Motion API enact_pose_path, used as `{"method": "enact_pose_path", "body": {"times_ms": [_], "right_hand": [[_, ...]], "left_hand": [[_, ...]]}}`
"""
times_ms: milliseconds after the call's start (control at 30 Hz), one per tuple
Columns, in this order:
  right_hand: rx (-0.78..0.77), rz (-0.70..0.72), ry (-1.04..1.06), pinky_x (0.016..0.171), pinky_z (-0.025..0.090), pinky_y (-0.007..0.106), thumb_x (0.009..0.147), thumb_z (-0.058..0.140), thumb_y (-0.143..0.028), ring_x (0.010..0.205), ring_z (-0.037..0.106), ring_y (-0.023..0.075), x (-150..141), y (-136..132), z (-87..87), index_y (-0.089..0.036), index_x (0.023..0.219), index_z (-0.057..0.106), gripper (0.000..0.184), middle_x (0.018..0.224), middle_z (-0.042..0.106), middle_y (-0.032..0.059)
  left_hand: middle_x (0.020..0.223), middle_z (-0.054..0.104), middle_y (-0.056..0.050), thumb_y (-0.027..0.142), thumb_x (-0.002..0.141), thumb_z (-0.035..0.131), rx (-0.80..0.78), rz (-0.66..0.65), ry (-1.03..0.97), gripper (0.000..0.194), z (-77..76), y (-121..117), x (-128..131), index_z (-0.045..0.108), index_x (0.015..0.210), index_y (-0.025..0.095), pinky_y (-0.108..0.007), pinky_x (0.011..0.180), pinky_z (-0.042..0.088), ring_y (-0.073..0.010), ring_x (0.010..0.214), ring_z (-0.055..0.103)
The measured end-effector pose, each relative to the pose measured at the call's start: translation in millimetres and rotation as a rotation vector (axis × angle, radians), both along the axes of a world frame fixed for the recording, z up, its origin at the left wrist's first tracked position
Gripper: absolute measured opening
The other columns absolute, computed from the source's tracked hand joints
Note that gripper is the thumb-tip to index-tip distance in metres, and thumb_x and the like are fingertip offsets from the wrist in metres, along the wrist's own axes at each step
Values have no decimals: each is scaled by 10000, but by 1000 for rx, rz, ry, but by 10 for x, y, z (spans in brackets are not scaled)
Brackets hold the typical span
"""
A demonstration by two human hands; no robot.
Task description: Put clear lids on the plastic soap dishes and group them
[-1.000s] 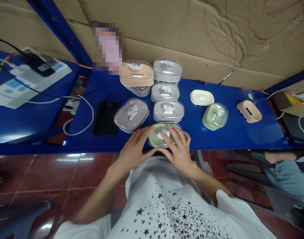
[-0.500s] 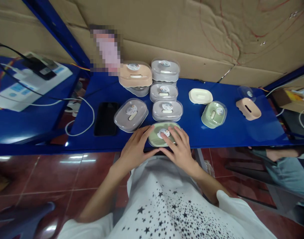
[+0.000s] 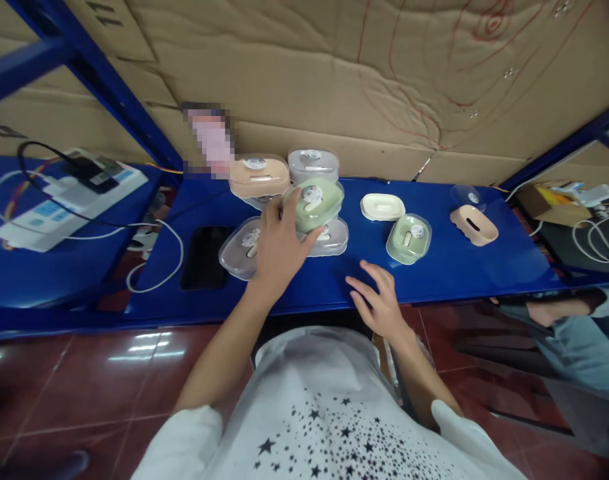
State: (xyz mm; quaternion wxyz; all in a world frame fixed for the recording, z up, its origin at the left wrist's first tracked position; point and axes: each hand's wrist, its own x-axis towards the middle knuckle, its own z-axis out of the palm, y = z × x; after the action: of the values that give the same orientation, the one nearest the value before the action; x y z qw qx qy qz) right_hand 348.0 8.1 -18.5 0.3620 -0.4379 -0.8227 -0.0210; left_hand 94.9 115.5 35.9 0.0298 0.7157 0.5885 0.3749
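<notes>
My left hand (image 3: 277, 243) grips a green soap box with a clear lid (image 3: 314, 203) and holds it lifted over the grey boxes in the middle of the blue table (image 3: 464, 270). Under it lies a grey lidded box (image 3: 334, 240), with another grey box (image 3: 239, 247) to the left. My right hand (image 3: 379, 303) hovers near the table's front edge with fingers spread and nothing in it. Behind stand a peach box (image 3: 258, 175) and a grey box (image 3: 312, 162).
To the right lie a cream soap dish (image 3: 383, 207), a second green lidded box (image 3: 408, 238) and a peach dish (image 3: 473, 225) with a clear lid (image 3: 465, 195) behind it. A black phone (image 3: 203, 257) and white cable (image 3: 154, 263) lie left. Another person's leg (image 3: 569, 320) is at right.
My left hand lifted the green box from the front edge and carried it up and back over the grey boxes. My right hand let go of it and stayed near the edge.
</notes>
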Motion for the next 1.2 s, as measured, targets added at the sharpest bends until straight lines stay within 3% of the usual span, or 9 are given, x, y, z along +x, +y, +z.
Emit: {"method": "enact_pose_path", "body": {"times_ms": [200,333,467,600,733,867,1000,1067,1200], "right_hand": [[12,-314,-114,1209,401,556,1084,579,-304,1501,517,338,397,137,55,-313,1485,648,407,1620,564,112],[-96,-525,-237,1236,334,626,1117,495,-456,1579,410,381,642,316,54,-238,1632,492,559,1684,499,159],[-117,-616,-228,1219,374,600,1115,469,-506,1554,443,386,862,566,58,-199,1592,542,571,1648,538,180],[-154,-570,-278,1237,347,651,1111,448,-513,1584,410,412,1031,997,178,-174,1611,524,609,1686,480,212],[-187,-367,-408,1310,215,679,1125,412,-427,1641,337,383,834,1332,303,-171,1694,406,624,1737,414,189],[-307,-161,-475,1323,203,671,1125,437,-394,1566,465,372,523,1235,333,-118,1690,402,629,1618,559,233],[-380,48,-354,1280,372,538,1152,396,-375,1439,606,266,590,1102,391,-245,1618,519,499,1519,676,112],[-335,-15,-312,1273,393,508,1149,392,-361,1510,542,266,676,1215,407,-216,1623,512,510,1593,614,122],[-301,-289,-401,1313,232,671,1091,462,-261,1623,375,383,616,1439,345,-63,1635,465,579,1679,480,245]], "left_hand": [[1770,251,-283,543,957,759,-136,-6,-7,967,-187,398,-2,282,1728,208,-699,1260,355,-512,1637,283],[1821,81,-263,548,966,741,-117,-75,-51,1021,-247,368,-57,187,1758,218,-714,1299,275,-495,1687,112],[1832,40,-242,554,995,695,-51,-101,-70,949,-207,229,-124,221,1746,220,-715,1299,287,-487,1691,101],[1833,107,-197,496,1034,658,66,-118,-65,830,-139,-19,-88,262,1726,265,-679,1309,319,-443,1692,169],[1786,262,-182,317,1056,638,122,-265,-34,675,-159,-366,167,367,1672,289,-647,1287,393,-410,1647,321],[1755,313,-198,224,1058,615,45,-550,44,606,-276,-636,431,428,1634,242,-599,1271,454,-391,1630,366],[1759,281,-246,224,1085,567,-1,-620,98,574,-396,-708,550,406,1635,190,-603,1260,476,-395,1649,330],[1765,268,-251,231,1095,551,-15,-657,119,571,-425,-694,597,394,1642,193,-608,1262,475,-397,1651,326],[1785,254,-224,230,1097,539,-27,-693,121,594,-428,-672,678,368,1666,226,-606,1276,462,-384,1659,314]]}}
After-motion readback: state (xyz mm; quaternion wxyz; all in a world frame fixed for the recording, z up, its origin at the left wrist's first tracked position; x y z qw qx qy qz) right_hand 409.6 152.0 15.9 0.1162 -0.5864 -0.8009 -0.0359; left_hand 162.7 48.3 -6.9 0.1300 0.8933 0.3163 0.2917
